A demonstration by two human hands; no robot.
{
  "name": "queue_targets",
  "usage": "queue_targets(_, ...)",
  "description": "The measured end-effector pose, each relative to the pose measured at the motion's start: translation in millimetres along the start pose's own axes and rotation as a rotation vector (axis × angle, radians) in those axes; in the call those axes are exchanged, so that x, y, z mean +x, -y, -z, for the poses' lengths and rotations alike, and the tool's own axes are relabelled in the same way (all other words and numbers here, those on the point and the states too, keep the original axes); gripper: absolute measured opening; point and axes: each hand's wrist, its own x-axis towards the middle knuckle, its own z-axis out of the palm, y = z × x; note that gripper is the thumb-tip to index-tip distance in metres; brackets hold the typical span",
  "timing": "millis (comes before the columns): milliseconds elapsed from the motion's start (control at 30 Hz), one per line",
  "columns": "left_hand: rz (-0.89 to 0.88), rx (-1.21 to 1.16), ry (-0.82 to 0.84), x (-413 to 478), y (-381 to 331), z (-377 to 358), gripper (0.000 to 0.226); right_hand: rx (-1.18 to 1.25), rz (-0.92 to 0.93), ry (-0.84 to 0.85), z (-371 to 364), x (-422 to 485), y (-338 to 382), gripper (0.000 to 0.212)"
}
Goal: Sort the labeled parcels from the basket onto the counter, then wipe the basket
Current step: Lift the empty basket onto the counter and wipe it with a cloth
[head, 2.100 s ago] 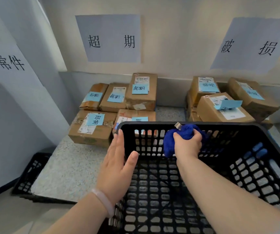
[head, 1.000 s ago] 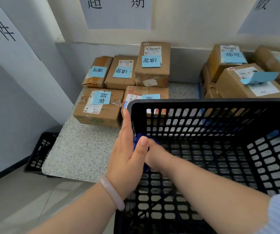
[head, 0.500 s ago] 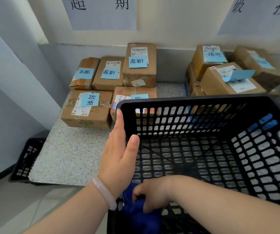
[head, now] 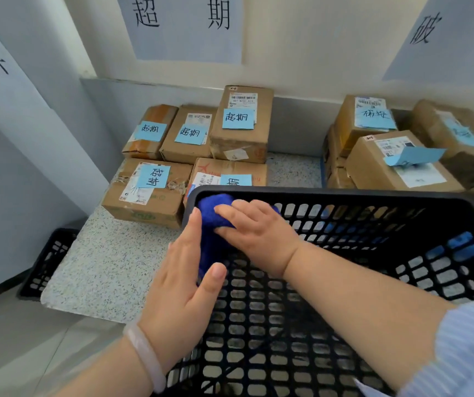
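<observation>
The basket [head: 344, 194] stands at the near edge of the surface [head: 110, 267]. The right hand [head: 258, 227] grasps a blue cloth [head: 211, 213], pressing it into the basket's far left corner. The left hand [head: 181, 282] lies flat against the left wall, fingers [head: 193, 224] straight. Labeled parcels [head: 241, 130] sit beyond.

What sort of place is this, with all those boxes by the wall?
Probably a parcel depot's problem-parcel corner. Cardboard parcels with handwritten blue notes sit on a speckled counter under a wall sign reading 超期 (overdue), and a black plastic basket is being wiped with a blue cloth.
</observation>
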Motion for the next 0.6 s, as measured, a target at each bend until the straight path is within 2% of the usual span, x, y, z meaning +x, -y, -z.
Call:
queue_targets(167,0.029,0.111,0.018,0,-4,-1,0.081,-0.255,0.133,0.172,1,-35,-42,0.034)
queue_targets(300,0.062,0.156,0.02,0,-8,-1,0.074,-0.212,0.023,0.219,20,-59,-49,0.052)
queue_targets(400,0.094,0.169,0.026,0,-14,-2,0.073,-0.206,-0.059,0.236,39,-75,-54,0.058)
queue_targets(600,0.113,0.189,0.017,0,-19,-2,0.085,-0.278,-0.136,0.364,79,-122,-76,0.043)
